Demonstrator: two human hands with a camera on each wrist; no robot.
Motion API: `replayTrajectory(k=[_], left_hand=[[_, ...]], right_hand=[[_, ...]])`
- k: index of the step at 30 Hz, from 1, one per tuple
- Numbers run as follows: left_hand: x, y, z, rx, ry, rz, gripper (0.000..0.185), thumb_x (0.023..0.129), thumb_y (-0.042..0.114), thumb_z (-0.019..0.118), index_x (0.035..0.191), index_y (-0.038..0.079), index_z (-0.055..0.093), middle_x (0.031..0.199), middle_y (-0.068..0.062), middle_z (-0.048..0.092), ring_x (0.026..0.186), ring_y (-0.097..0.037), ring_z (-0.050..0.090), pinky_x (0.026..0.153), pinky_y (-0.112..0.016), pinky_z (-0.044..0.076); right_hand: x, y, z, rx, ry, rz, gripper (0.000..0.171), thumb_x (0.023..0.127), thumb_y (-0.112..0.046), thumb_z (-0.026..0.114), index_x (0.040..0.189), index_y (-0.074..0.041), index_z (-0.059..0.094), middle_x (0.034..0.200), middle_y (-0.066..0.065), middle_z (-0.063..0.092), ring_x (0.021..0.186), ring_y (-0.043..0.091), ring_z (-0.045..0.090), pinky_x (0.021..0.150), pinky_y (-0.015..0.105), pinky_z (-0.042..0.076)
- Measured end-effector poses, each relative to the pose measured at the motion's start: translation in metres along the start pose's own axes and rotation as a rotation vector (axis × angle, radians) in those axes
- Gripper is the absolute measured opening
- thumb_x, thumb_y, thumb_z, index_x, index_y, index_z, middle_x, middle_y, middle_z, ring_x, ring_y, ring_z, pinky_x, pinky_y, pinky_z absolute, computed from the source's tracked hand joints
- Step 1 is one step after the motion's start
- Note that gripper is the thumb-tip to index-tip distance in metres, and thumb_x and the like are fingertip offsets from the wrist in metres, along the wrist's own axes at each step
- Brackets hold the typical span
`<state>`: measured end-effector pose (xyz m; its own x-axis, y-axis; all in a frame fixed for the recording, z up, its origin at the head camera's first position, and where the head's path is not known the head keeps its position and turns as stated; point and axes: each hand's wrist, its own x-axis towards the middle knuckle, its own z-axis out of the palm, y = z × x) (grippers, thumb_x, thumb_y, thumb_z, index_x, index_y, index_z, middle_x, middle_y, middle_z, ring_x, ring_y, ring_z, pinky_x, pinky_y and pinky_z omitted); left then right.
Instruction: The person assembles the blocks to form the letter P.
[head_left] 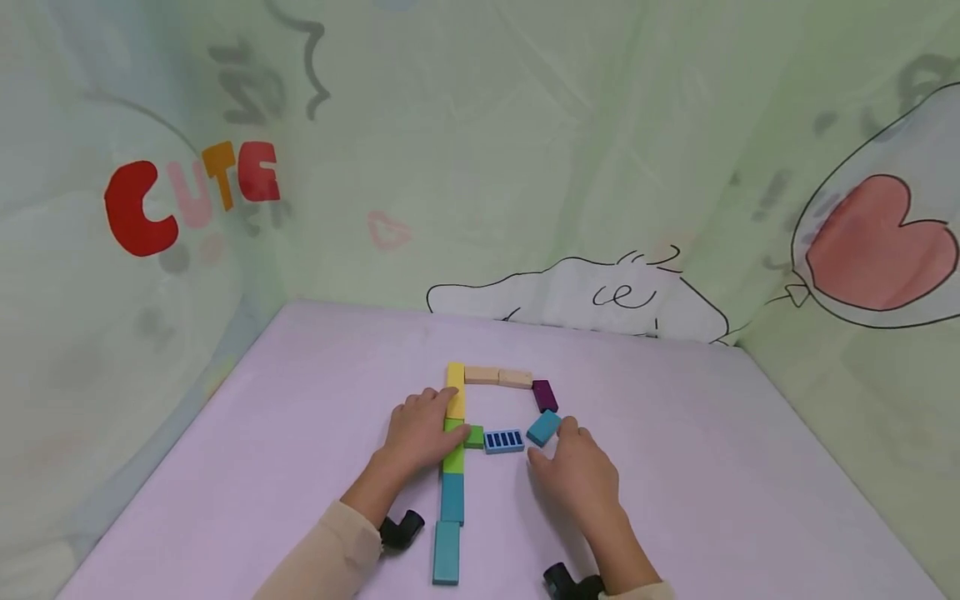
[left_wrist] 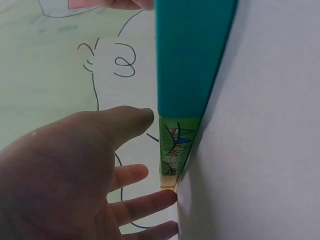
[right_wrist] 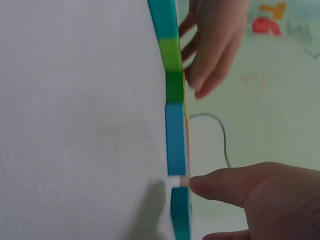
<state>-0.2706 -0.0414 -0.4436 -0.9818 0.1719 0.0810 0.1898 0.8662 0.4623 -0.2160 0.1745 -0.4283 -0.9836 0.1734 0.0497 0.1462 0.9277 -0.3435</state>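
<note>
Blocks lie flat in a P-like outline. Its upright has yellow [head_left: 455,390], lime-green [head_left: 453,458] and teal blocks [head_left: 446,553]. My left hand [head_left: 422,427] reaches over this column, fingertips by the yellow block and thumb near the small green block [head_left: 473,437]. Around the loop are pale wooden blocks [head_left: 482,375], a purple block [head_left: 545,396], a tilted teal-blue block [head_left: 543,427] and a blue striped block [head_left: 503,442]. Beside the tilted block is my right hand [head_left: 579,477], fingers at its right edge, thumb apart below it. In the right wrist view, a gap separates the blue block [right_wrist: 175,140] from the teal one [right_wrist: 180,212].
The lilac table [head_left: 712,467] extends around the blocks on all sides. Printed fabric walls [head_left: 525,167] rise behind it and at both sides. Black wrist-worn devices [head_left: 402,530] sit by both wrists, low over the table.
</note>
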Motion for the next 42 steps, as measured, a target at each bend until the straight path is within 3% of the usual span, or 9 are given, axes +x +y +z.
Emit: replayTrajectory(k=[7,14,21,32,35,38,40,42], left_hand=[[0.004,-0.009,-0.005,-0.088,-0.052,-0.004,0.066,0.095,0.045,0.066,0.152,0.015,0.051,0.141,-0.014,0.061,0.126,-0.035,0.056,0.109,-0.057,0.046],[0.007,-0.027,-0.012,-0.294,-0.113,-0.058,0.053,0.097,0.029,0.067,0.147,0.019,0.056,0.145,-0.009,0.061,0.138,-0.032,0.053,0.114,-0.058,0.044],[0.005,-0.028,-0.013,-0.261,-0.126,-0.046,0.053,0.095,0.020,0.069,0.147,0.019,0.057,0.144,-0.009,0.061,0.139,-0.032,0.051,0.116,-0.058,0.042],[0.007,-0.026,-0.010,-0.236,-0.128,-0.046,0.057,0.095,0.022,0.070,0.149,0.021,0.054,0.145,-0.008,0.060,0.138,-0.032,0.052,0.115,-0.057,0.043],[0.007,-0.025,-0.010,-0.230,-0.125,-0.044,0.058,0.095,0.025,0.070,0.150,0.021,0.053,0.144,-0.008,0.061,0.137,-0.032,0.053,0.113,-0.058,0.044],[0.006,-0.024,-0.010,-0.231,-0.127,-0.044,0.059,0.096,0.027,0.070,0.151,0.021,0.051,0.144,-0.008,0.061,0.136,-0.032,0.053,0.113,-0.057,0.044],[0.006,-0.023,-0.010,-0.239,-0.126,-0.045,0.060,0.096,0.029,0.069,0.152,0.021,0.051,0.145,-0.008,0.061,0.137,-0.032,0.053,0.114,-0.057,0.044],[0.006,-0.023,-0.010,-0.246,-0.123,-0.046,0.060,0.096,0.029,0.069,0.152,0.021,0.050,0.145,-0.008,0.061,0.137,-0.032,0.053,0.114,-0.058,0.043]], right_hand=[[0.016,0.014,0.004,0.055,-0.030,0.013,0.080,0.091,-0.036,0.072,0.149,0.010,0.042,0.140,0.034,0.055,0.123,0.051,0.061,0.097,0.065,0.054],[0.024,0.016,0.007,0.047,-0.066,-0.024,0.075,0.092,-0.036,0.072,0.146,0.010,0.047,0.135,0.031,0.058,0.122,0.046,0.061,0.100,0.063,0.053],[0.025,0.015,0.007,0.074,-0.055,-0.041,0.068,0.092,-0.031,0.071,0.142,0.011,0.050,0.131,0.031,0.061,0.119,0.046,0.062,0.099,0.062,0.054],[0.026,0.014,0.009,0.066,-0.057,-0.018,0.071,0.092,-0.033,0.072,0.143,0.011,0.049,0.135,0.032,0.059,0.124,0.048,0.060,0.100,0.063,0.053],[0.020,0.011,0.009,0.028,-0.042,-0.009,0.074,0.092,-0.034,0.073,0.145,0.011,0.047,0.134,0.033,0.058,0.118,0.048,0.063,0.096,0.062,0.056],[0.005,-0.001,0.005,-0.042,-0.004,-0.025,0.076,0.090,-0.035,0.076,0.144,0.011,0.048,0.126,0.032,0.060,0.099,0.042,0.066,0.081,0.055,0.062],[-0.008,-0.013,0.002,-0.074,0.002,-0.069,0.073,0.089,-0.037,0.078,0.142,0.008,0.053,0.123,0.028,0.063,0.094,0.035,0.067,0.074,0.049,0.064],[-0.021,-0.025,0.000,-0.030,-0.047,-0.142,0.067,0.089,-0.039,0.079,0.138,0.001,0.060,0.111,0.019,0.067,0.084,0.028,0.065,0.067,0.040,0.062]])
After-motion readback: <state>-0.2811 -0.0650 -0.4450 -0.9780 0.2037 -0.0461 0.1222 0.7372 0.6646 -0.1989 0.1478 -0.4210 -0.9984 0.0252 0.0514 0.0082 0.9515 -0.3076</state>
